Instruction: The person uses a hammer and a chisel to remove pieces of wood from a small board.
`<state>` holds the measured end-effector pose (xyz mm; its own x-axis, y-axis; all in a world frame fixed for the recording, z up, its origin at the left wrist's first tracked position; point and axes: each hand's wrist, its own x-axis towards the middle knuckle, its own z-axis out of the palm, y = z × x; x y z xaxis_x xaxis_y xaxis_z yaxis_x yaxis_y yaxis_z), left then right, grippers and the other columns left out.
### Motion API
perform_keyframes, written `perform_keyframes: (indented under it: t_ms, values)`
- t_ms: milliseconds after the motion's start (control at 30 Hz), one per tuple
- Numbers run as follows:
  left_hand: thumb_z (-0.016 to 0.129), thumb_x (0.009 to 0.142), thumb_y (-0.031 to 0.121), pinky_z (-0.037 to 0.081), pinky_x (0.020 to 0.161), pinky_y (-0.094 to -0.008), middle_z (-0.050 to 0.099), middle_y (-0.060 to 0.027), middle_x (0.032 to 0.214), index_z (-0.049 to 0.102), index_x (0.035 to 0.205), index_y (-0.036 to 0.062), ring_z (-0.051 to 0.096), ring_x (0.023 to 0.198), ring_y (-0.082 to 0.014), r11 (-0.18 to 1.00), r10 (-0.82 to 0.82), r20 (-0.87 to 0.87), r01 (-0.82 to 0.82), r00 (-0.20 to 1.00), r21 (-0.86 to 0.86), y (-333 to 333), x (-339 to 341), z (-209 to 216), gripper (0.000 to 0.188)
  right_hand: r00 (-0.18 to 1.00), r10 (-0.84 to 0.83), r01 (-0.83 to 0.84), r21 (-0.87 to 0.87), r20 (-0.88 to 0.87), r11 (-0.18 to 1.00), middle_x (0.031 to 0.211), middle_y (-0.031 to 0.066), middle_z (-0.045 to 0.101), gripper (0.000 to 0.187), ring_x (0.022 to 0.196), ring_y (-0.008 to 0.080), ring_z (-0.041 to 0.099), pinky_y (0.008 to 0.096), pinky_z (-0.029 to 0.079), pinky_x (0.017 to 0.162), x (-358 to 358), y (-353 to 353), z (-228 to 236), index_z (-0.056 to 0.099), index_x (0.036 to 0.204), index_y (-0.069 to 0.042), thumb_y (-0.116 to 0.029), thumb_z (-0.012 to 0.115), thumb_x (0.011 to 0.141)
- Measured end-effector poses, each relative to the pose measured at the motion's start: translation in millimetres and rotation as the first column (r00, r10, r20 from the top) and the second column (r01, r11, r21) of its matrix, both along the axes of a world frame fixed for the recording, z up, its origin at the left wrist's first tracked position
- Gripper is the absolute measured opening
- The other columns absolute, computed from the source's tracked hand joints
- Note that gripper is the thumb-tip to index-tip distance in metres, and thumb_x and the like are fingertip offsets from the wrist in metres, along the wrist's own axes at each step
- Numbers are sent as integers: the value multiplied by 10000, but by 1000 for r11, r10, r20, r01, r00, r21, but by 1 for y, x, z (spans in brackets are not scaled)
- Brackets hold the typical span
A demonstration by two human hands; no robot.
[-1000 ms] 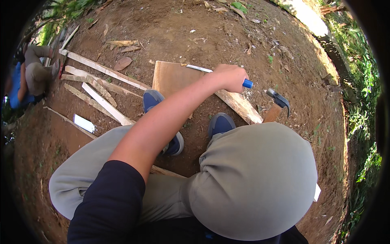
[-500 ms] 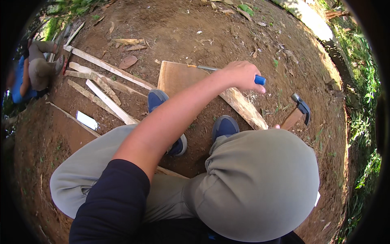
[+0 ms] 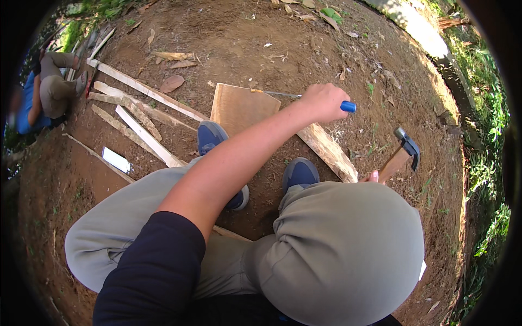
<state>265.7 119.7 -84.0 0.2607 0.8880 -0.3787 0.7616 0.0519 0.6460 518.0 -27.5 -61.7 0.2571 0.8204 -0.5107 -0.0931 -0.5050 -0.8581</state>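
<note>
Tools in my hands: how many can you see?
2: a blue-handled tool in your left hand and a hammer in your right hand, which the knee mostly hides; anything else there could be hidden.

The left arm (image 3: 246,142) slants forward and rightward across the body, elbow only slightly bent, ending in a left hand (image 3: 324,103) curled tight, knuckles uppermost. Over there, just a fingertip of the right hand (image 3: 374,176) peeks past the bent right knee (image 3: 350,242); the rest is hidden.
</note>
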Motion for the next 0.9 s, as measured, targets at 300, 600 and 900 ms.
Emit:
perform_keyframes:
  t_ms: [300,600,900]
  values:
    - [681,866,371,571,795,-487,743,-101,853,742,888,213,731,880,-340,999,-26,-62,23,998,-41,0,4,-8,171,982,-184,175,-170,-38,970,584,-42,360,215,419,38,307,242,207,373,-42,33,12,508,987,-108,-274,626,1054]
    - [666,875,349,564,787,-493,740,-101,855,733,892,216,728,882,-346,1000,-4,-85,1,996,-29,-5,4,-6,150,992,48,-74,-220,-121,973,621,-37,412,219,467,40,344,243,240,395,-41,19,-2,513,990,-105,-271,646,1044]
    - [671,882,369,565,798,-496,747,-102,881,747,926,233,729,894,-354,998,-33,-102,27,994,-54,4,4,-12,162,979,157,-190,-294,-132,937,599,-50,355,245,417,49,304,254,212,344,-19,48,0,456,950,-153,-303,621,1050]
